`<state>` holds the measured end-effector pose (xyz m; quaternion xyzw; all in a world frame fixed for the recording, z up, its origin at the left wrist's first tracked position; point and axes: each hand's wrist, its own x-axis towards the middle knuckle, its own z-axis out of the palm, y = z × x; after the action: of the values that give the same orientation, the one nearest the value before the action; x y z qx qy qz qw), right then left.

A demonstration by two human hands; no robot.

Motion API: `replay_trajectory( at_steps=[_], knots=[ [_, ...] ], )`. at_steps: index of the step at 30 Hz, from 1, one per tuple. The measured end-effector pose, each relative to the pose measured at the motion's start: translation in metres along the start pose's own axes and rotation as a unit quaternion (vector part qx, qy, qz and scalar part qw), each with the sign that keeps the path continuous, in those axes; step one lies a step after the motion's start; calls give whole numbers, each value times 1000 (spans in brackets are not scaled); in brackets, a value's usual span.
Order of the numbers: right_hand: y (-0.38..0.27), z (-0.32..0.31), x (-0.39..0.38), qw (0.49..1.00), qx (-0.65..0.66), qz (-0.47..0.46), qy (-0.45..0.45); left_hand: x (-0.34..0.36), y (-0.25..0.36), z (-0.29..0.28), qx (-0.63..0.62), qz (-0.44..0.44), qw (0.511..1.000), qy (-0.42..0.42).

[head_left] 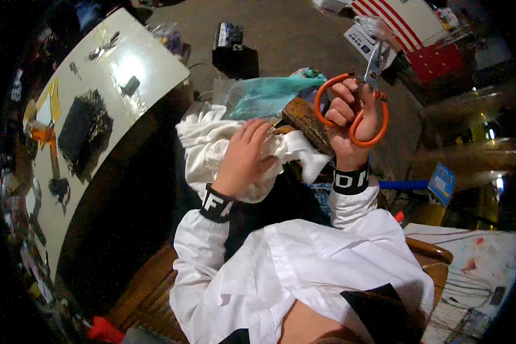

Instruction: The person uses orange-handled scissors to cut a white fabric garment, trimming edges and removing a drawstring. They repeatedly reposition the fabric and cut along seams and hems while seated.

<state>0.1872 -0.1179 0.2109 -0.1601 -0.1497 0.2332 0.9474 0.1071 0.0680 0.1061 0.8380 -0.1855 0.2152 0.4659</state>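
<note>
My right hand (352,109) is raised with its fingers curled around scissors (372,74) with large orange handle loops. Their metal blades point up and away from me. A crumpled white cloth (198,143) with a lacy part lies in front of my lap. Over it bends my left hand (243,157), fingers curved onto the fabric; the thumb side is partly hidden. One white strip of the cloth (312,163) hangs toward my right wrist. Just beyond lies a worn brown block (304,117), below and left of the scissors.
A pale table (155,63) curves along the left, bearing a dark fuzzy block (83,129) and small tools. Behind the cloth lies a teal plastic bag (269,94). A black box (229,37) stands on the floor. At right are a blue bar (404,185) and a cluttered white surface (470,258).
</note>
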Motion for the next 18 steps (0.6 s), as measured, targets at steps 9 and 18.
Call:
replay_trajectory(
  at_steps=[9, 18],
  knots=[
    [4, -14, -18, 878, -467, 7, 107, -45, -49, 18, 15, -118, 988, -96],
    [79, -120, -105, 677, -705, 97, 190, -79, -51, 7, 90, -114, 983, -114]
  ],
)
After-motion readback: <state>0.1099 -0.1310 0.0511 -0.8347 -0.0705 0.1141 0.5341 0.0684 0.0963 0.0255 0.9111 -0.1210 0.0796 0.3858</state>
